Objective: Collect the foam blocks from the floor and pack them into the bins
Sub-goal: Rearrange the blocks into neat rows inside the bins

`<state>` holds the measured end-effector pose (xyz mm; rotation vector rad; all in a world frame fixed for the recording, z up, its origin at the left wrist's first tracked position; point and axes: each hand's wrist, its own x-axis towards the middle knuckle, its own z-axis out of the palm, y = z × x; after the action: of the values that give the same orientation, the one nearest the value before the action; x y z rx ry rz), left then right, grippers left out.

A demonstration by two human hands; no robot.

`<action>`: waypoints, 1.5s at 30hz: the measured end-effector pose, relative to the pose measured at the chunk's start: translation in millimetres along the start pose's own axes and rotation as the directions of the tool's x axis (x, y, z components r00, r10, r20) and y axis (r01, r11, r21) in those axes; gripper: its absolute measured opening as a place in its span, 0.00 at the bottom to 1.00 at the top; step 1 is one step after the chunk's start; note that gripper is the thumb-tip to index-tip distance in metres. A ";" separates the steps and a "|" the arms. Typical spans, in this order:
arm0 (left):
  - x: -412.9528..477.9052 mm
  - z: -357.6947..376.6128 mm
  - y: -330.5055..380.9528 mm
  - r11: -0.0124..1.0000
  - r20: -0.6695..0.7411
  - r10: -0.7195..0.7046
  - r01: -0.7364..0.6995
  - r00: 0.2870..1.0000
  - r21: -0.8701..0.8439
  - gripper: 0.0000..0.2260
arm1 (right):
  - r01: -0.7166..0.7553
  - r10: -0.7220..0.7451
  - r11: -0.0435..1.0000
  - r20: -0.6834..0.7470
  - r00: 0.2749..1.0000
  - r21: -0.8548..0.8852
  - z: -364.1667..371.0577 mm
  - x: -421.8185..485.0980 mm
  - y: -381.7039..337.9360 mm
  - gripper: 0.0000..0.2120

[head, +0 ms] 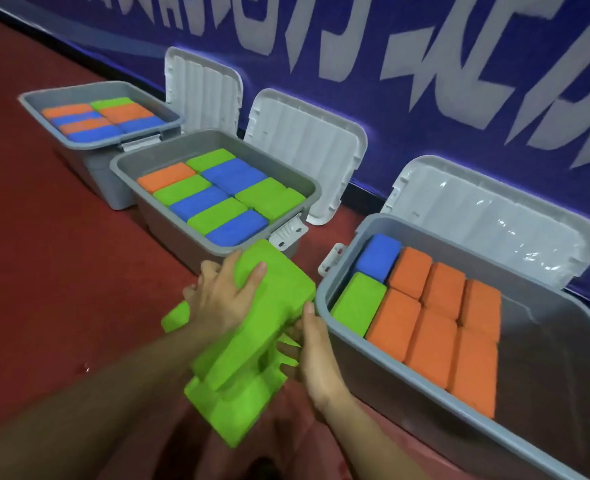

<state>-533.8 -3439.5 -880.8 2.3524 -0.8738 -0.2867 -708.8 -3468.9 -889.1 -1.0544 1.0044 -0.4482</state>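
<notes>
So right now I'm holding a messy stack of green foam blocks (238, 368) above the red floor (44, 271), just beside the nearest bin (390, 382). My left hand (224, 299) is clamped over the top block with fingers curled round it. My right hand (316, 355) cups the stack's side, thumb up and fingers tucked underneath.

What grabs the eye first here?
A messy armful of green foam blocks, centre foreground, held between the left hand on top and the right hand at its side. Behind, three open grey bins run along the blue banner; the nearest bin, right, is mostly orange blocks.
</notes>
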 end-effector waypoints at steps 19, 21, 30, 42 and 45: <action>16.7 -17.9 168.2 0.941 -0.203 0.264 -0.298 0.943 -0.158 0.43 | 0.406 -0.355 0.892 -0.244 0.902 0.202 -64.8 -11.0 -110.8 0.08; 5.4 -12.4 217.3 0.892 -0.184 0.347 -0.384 0.920 -0.239 0.42 | 0.486 -0.409 0.854 -0.337 0.848 0.185 -94.4 -22.2 -134.0 0.07; -67.6 51.2 383.1 0.549 0.095 0.686 -0.428 0.722 -0.718 0.39 | 0.509 -0.583 0.808 -0.524 0.621 -0.295 -248.8 -112.5 -184.4 0.27; -104.9 197.7 414.0 0.674 0.546 0.728 -0.282 0.415 -0.683 0.28 | 0.216 -0.404 0.912 -0.676 0.616 -0.348 -360.0 -86.4 -135.9 0.23; -97.5 228.8 405.5 0.725 0.605 0.689 -0.396 0.400 -0.564 0.26 | 0.122 -0.313 0.944 -0.717 0.623 -0.306 -378.8 -48.3 -111.9 0.22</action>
<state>-908.2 -3725.7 -815.9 1.3889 -1.8095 -1.1517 -1040.3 -3677.2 -817.8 -1.2285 1.7216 -1.0641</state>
